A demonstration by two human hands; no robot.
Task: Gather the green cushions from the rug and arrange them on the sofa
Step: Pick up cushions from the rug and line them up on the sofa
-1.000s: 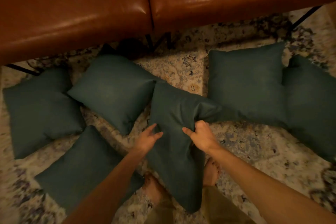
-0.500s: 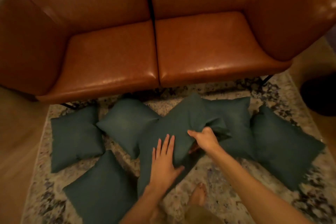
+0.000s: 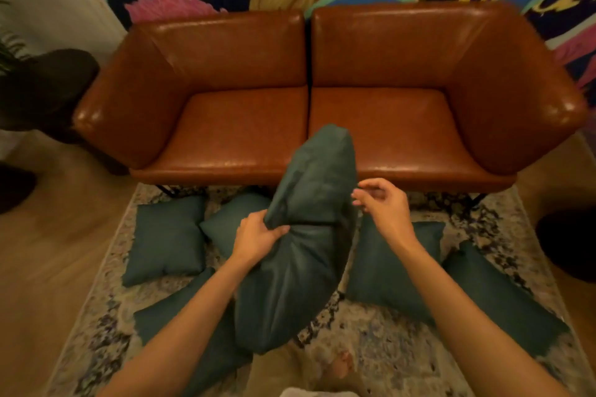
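Head view. Lifted cushion (image 3: 303, 235): in the air, near the front of the sofa (image 3: 245, 126). Left hand (image 3: 258, 237): pinching a fold at its left edge. Right hand (image 3: 379, 200): fingers loosely curled, just beside the cushion; contact uncertain. Five more cushions: on the rug (image 3: 387, 342). Risk: the one-handed pinch may slip, dropping the cushion.
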